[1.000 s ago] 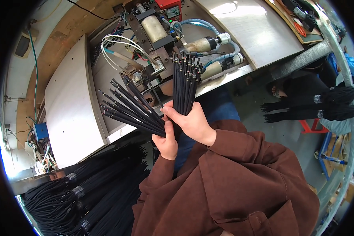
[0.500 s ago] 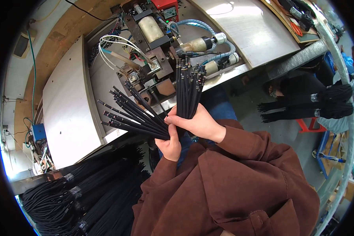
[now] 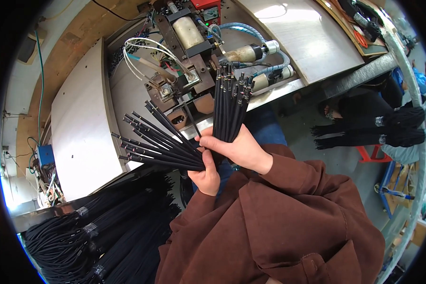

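Observation:
My left hand (image 3: pixel 205 176) is closed around a fanned-out bunch of black cords (image 3: pixel 163 149), their banded tips pointing to the upper left. In my right hand (image 3: pixel 239 150) a second, tighter bunch of black cords (image 3: pixel 229 111) stands nearly upright. The thumb and fingers of that same hand also pinch a single black cord (image 3: pixel 191 119). Its far end reaches the front of a small bench machine (image 3: pixel 189 71) with metal blocks and cylinders; the exact tip is hard to make out. Both hands are close together, just in front of the bench edge.
Long bundles of black cords (image 3: pixel 61 241) hang at the lower left below the pale bench board (image 3: pixel 83 128). More tied cord bundles (image 3: pixel 397 124) hang on a wrapped rail (image 3: pixel 419 156) at the right. A red stool (image 3: pixel 371 154) and a seated person's leg (image 3: pixel 355 102) are beyond.
The single cord's end has come up closer to the machine's metal blocks. The left bunch has spread slightly. Both hands keep their hold, and the view has shifted a little.

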Demonstrator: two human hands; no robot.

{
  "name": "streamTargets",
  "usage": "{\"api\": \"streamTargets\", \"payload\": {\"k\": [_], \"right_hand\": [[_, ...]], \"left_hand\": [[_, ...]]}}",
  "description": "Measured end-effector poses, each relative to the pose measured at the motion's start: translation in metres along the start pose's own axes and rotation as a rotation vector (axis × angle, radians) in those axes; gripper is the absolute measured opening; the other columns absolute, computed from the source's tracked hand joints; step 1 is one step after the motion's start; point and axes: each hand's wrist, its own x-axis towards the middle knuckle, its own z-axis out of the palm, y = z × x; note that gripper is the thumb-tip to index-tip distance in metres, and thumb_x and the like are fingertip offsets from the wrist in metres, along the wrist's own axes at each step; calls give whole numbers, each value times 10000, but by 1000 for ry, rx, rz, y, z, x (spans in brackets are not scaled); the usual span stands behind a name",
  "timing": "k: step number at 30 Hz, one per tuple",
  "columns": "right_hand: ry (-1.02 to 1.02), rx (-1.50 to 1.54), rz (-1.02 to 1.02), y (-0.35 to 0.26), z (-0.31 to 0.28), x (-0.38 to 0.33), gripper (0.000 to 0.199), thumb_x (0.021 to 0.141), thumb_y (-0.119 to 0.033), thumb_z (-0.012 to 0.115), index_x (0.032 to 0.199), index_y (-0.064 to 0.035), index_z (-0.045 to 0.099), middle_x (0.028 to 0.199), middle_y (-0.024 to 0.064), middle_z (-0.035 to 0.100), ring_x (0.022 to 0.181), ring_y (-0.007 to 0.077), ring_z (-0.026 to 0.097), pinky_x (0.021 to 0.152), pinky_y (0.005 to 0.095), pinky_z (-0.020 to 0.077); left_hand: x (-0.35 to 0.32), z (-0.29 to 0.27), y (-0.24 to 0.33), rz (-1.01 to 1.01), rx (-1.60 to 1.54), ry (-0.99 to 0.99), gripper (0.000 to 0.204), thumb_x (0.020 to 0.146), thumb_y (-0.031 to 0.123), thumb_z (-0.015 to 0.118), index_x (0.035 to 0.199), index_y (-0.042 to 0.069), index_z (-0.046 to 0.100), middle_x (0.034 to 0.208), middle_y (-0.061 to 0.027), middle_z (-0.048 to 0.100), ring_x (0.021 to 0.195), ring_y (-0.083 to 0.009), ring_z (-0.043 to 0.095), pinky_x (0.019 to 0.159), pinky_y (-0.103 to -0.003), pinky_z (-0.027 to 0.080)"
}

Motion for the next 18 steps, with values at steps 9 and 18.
{"api": "streamTargets", "payload": {"k": [9,18], "right_hand": [[57,-124,-82,9,1,-1,122,827,-97,636,851,22,629,765,60,642,698,103,602,634,235,483],[114,-141,-84,11,7,17,139,838,-108,615,840,31,623,761,58,638,691,105,601,649,240,481]], "left_hand": [[3,0,3,19,30,-6,193,921,127,510,919,-48,591,868,-23,595,776,-74,536,715,-231,424],[20,-3,7,-30,61,9,162,905,99,520,903,-51,582,853,-27,583,795,-92,531,755,-242,416]]}}
